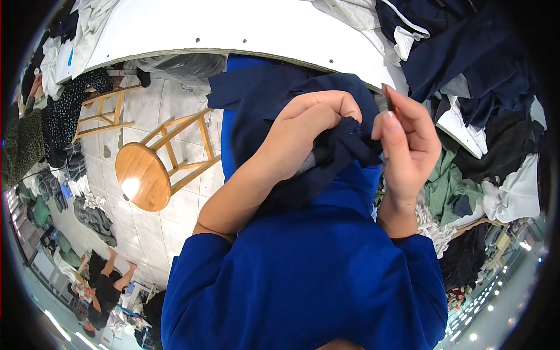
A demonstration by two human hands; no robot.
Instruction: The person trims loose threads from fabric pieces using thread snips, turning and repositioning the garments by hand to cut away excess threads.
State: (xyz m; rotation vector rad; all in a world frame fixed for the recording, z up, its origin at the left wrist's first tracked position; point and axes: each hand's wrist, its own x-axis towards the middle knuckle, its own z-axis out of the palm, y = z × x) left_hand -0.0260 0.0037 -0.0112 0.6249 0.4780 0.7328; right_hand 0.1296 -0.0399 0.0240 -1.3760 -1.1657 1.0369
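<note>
- Cloth (262, 108): lay over our lap (366, 184), left of our right hand (409, 140).
- Left hand (306, 131): nearer, was clamped on its bunched edge.
- Right hand: apart from cloth, pinched a dark sliver (389, 102), unidentifiable.

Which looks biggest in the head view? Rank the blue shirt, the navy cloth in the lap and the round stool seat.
1. Blue shirt
2. Navy cloth in the lap
3. Round stool seat

Navy cloth (251, 119): bunched, folded over itself, draped across lap (361, 185). Slim dark object (388, 100): mostly hidden, held near cloth.
</note>
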